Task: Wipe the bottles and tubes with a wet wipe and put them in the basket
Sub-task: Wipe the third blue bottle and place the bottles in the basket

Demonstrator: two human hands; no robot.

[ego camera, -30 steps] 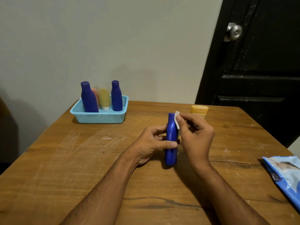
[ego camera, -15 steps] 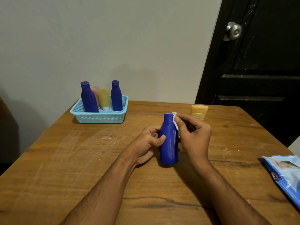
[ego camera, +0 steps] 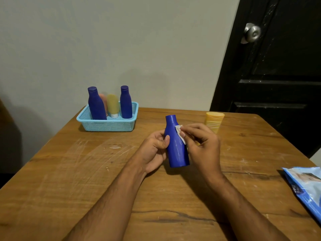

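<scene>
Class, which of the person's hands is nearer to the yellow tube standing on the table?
Right. The right hand sits just in front of the yellow tube, overlapping its base in view. The left hand is beyond the blue bottle, farther left.

Dim even light, soft shadows, sharp focus, wide-angle bowing

Only partly legible: white lowercase letters, seemingly "mee", on the blue wipes packet [ego camera: 305,185] at the table's right edge, cut off by the frame. Nothing readable on bottles, tubes or basket.
</scene>
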